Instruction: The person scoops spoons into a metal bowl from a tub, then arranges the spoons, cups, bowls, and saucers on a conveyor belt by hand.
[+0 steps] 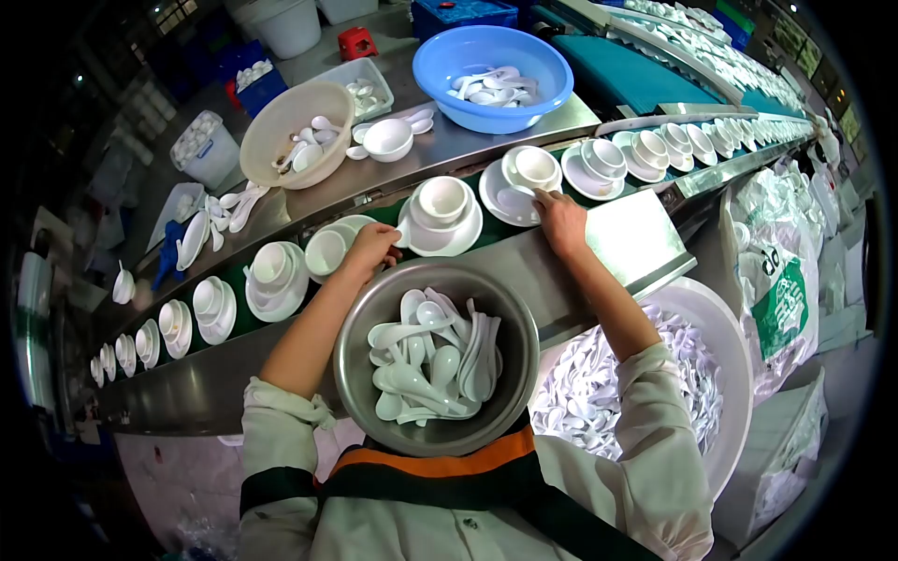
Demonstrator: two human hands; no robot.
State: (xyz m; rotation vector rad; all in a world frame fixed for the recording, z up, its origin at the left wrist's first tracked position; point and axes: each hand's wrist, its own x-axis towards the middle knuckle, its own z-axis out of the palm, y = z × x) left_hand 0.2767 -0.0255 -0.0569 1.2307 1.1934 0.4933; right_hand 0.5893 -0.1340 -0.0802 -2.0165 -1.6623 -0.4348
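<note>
My left hand is closed, fingertips pinching a white spoon at the left edge of a saucer that carries a stacked bowl and cup. Farther right, my right hand is closed on the handle of another white spoon, which lies over a saucer beside a cup. Both sets stand on the green conveyor belt. In front of my body, below the hands, is a steel bowl with many loose white spoons in it.
Similar dish sets line the belt both ways. Behind it, a metal ledge holds a blue basin and a cream basin with spoons. A large white tub full of spoons stands at right, near a plastic-wrapped bag.
</note>
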